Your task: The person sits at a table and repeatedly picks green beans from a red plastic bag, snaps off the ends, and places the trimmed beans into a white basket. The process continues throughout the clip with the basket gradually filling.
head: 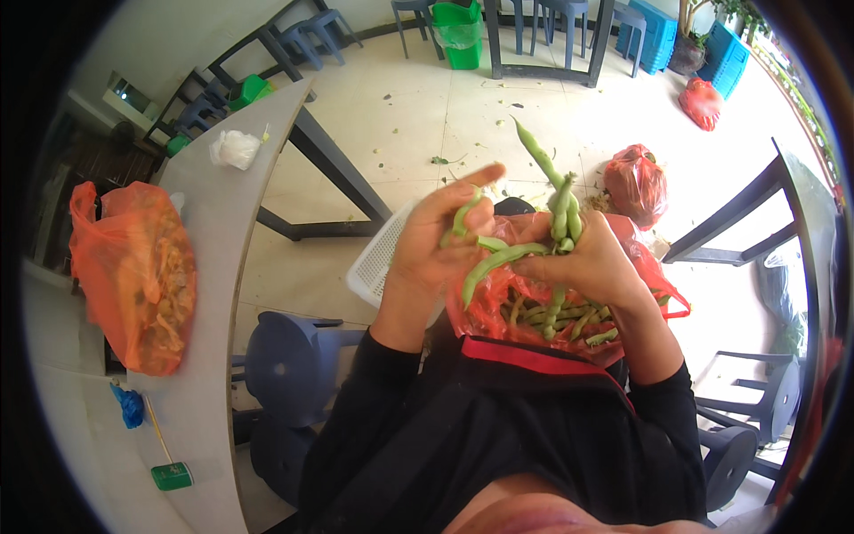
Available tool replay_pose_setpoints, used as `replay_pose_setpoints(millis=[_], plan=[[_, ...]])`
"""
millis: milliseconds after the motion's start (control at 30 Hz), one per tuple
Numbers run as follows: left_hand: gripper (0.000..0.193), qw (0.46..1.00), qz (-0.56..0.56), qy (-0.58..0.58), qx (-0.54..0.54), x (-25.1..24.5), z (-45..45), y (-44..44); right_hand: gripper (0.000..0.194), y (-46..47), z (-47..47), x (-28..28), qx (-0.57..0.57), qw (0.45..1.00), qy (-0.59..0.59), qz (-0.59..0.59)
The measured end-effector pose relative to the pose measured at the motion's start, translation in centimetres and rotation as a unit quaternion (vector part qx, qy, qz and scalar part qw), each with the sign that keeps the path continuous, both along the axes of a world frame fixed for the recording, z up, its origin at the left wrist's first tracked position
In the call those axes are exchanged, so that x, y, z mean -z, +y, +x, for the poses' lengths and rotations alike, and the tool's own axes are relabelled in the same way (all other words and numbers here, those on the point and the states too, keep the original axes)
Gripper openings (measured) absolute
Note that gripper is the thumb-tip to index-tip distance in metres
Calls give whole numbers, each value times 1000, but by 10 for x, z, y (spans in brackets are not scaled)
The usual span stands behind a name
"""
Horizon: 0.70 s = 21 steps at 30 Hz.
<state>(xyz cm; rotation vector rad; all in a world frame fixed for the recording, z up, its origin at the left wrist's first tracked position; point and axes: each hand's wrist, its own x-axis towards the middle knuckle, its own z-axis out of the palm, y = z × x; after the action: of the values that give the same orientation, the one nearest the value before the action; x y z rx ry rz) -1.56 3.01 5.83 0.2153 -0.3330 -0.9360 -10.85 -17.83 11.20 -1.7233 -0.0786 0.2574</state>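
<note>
Several green bean pods (564,212) stick out of my right hand (597,257), which grips them in a bunch over my lap. One long pod points up and away, and another bends toward the left. In my left hand (437,230) a bean pod (462,217) is held between the fingers, with the index finger extended. Below both hands a red plastic bag (480,314) lies open on my lap. More bean pods (557,314) fill it. A white perforated plastic basket (379,257) sits to the left, partly hidden by my left forearm.
A grey table (217,267) runs along the left, bearing a filled orange-red bag (137,280) and a small white bag (235,148). Blue stools (287,367) stand beside it. Tied red bags (637,187) rest on the floor, where plant scraps are scattered. Another table (790,193) stands right.
</note>
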Motion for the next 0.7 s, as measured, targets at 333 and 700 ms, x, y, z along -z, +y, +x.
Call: replay_pose_setpoints(millis=[333, 700], plan=[[32, 950, 178, -135, -217, -8, -10, 10, 19, 0, 4, 9, 135, 989, -40, 47], [17, 630, 439, -479, -426, 14, -15, -31, 19, -3, 22, 9, 191, 974, -88, 79]])
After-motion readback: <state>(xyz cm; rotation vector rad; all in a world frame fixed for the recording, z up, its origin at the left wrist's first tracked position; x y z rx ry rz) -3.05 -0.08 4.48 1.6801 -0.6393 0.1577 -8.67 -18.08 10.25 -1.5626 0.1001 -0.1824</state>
